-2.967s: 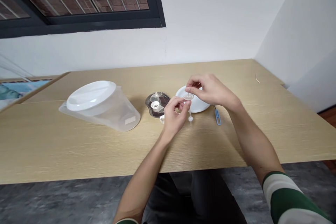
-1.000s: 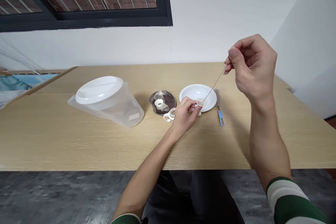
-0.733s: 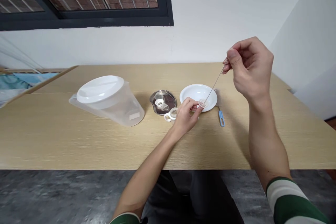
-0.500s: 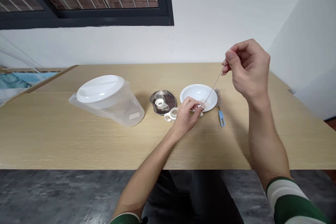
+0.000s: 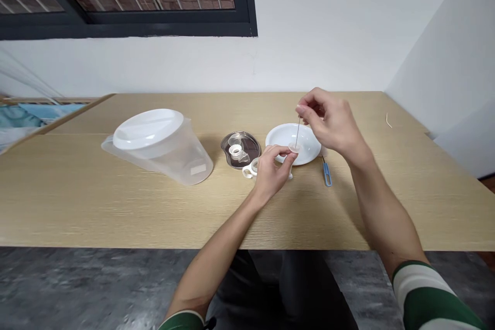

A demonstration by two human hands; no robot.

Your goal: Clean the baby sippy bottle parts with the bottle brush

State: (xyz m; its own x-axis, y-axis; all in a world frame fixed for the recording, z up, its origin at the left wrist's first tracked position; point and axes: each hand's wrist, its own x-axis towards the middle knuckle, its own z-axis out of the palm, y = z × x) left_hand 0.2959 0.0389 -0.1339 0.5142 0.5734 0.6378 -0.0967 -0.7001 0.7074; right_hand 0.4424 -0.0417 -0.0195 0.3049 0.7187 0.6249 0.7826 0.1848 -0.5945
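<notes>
My left hand [image 5: 273,171] pinches a small clear round piece [image 5: 294,148] by its edge, in front of the white bowl [image 5: 305,139]. Above it, my right hand [image 5: 325,117] grips the upper end of a thin wire-like rod [image 5: 297,133] between thumb and fingertips. The rod points down, and its lower end meets the clear piece; whether it passes into it I cannot tell. Partly hidden behind my left hand is a white part with ring-shaped handles [image 5: 247,171]. A brush with a blue looped handle [image 5: 327,174] lies right of the bowl.
Left of my hands lies a translucent pitcher [image 5: 170,157] with a white lid, tipped on its side. A shiny metal tray [image 5: 253,145] holds clear and white small parts. Far right on the wooden table [image 5: 154,216] is a thin pale bent strip [image 5: 388,120].
My right hand has moved left and down, bringing the rod nearly upright over the clear piece. The left hand has shifted slightly left, still pinching that piece.
</notes>
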